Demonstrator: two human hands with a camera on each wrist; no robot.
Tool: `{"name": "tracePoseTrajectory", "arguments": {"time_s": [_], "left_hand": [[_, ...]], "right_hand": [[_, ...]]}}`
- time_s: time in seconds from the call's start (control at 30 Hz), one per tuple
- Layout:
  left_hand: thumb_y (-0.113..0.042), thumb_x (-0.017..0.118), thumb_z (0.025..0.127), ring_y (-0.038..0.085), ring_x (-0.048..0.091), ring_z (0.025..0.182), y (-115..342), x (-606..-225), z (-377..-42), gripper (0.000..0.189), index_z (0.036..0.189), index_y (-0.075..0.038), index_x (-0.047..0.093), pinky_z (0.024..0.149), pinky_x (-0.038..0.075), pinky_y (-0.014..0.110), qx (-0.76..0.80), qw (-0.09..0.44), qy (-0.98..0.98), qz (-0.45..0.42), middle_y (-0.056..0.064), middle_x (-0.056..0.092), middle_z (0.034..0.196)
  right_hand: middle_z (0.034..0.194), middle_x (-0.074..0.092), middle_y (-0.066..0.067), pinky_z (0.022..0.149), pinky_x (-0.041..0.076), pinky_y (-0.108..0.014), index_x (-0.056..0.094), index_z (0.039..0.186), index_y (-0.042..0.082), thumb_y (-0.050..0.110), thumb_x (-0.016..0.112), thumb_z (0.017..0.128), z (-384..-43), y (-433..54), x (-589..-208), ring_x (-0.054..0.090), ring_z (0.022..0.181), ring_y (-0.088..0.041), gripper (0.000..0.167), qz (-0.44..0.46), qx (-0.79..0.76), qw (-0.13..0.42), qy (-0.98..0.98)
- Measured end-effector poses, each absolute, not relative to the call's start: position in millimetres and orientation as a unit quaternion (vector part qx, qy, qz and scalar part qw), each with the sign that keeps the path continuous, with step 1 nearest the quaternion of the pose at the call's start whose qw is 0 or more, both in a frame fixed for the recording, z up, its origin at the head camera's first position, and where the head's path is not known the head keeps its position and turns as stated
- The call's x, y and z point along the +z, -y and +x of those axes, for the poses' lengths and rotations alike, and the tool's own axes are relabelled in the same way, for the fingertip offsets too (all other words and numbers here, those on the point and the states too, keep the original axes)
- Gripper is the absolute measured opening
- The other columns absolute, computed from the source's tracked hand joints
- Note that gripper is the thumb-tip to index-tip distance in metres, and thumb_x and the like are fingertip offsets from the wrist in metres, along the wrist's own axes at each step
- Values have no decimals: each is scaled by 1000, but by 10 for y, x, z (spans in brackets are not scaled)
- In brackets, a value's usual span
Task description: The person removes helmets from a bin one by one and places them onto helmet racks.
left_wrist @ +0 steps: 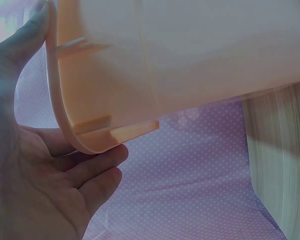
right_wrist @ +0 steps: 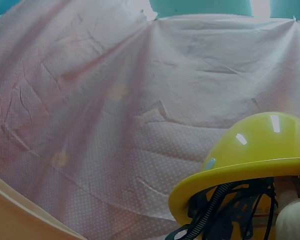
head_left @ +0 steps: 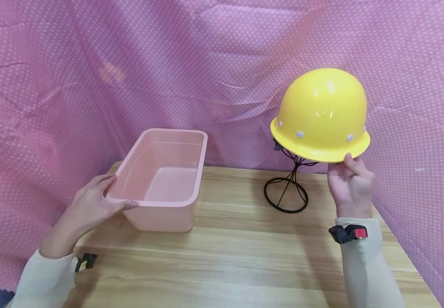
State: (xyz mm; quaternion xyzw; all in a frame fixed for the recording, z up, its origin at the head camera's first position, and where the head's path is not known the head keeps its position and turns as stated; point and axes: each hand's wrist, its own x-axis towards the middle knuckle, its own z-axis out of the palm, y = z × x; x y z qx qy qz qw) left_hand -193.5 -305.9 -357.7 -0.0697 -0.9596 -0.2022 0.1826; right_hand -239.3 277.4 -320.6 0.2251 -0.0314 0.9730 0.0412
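At the right in the head view, my right hand (head_left: 351,184) pinches the brim of a yellow hard hat (head_left: 323,111), thumb on top of the brim and fingers beneath. The hat is tilted over a black wire stand (head_left: 293,174), whose top is hidden by the hat. Black straps (right_wrist: 210,210) show under the shell in the right wrist view. My left hand (head_left: 91,205) grips the near left corner of a pink plastic bin (head_left: 168,216), its thumb along the front rim. In the left wrist view, its fingers (left_wrist: 100,187) curl below the bin's rim (left_wrist: 54,90).
The bin and the stand are on a wooden table (head_left: 222,256), the bin at the left. A pink polka-dot cloth (head_left: 214,77) hangs behind and along both sides. Dark wrist cameras (head_left: 348,234) sit on both cuffs.
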Motion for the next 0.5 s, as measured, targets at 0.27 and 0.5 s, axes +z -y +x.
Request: {"name": "tracePoseTrajectory", "arguments": {"time_s": [0.27,0.5], "left_hand": [[-64,86,66,52,49,130,3050,-3574,-1932,111,138,13,53,104,40,71,-202,181,960,-63,30,53,143],[-65,86,66,53,49,130,3060,-3575,-1922,111,139,13,52,104,40,70,-202,178,961,-61,30,52,143]], "right_hand": [[152,50,-11,126,33,-34,35,155,7,-17,31,96,-2349,-2746,-3377,49,142,-27,65,225,972,31,55],[147,53,-11,118,43,-36,35,155,8,-16,28,98,-2329,-2712,-3561,55,134,-27,62,227,970,33,80]]}}
